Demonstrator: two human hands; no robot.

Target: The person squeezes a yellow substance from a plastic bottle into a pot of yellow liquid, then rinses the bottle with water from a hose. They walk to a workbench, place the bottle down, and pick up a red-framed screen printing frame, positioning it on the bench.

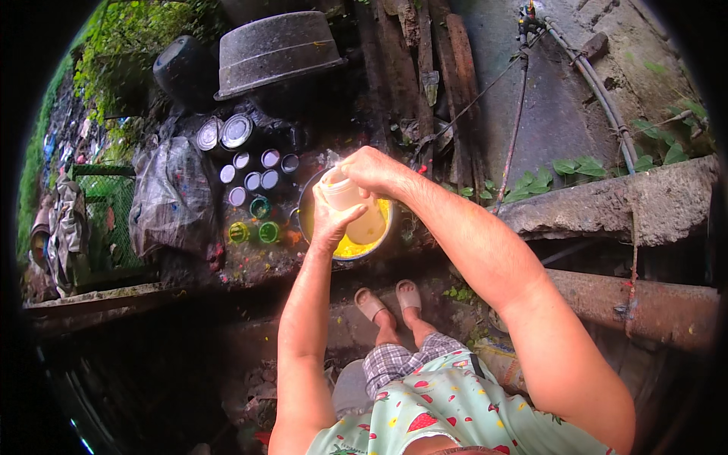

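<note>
Left hand (331, 221) clasps a pale container (343, 196), right hand (370, 170) grips its top (above a pot (305, 208)); jars (252, 181) stand near the pot's rim at ten o'clock, a ledge (607, 202) apart at three.

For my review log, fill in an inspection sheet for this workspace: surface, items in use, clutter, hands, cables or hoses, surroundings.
Surface: dark ledge, spotted with colour.
Items in use: pale container, tilted over a round basin that holds yellow material.
Clutter: group of small round containers, left of the basin; crumpled grey sheet beyond them.
Hands: left hand grips the pale container's side; right hand is at its top, fingers partly hidden.
Cables or hoses: grey hose or pipe, upper right; whether it carries anything cannot be told.
Surroundings: large grey tub, wooden boards, concrete slab, green leaves.
</note>
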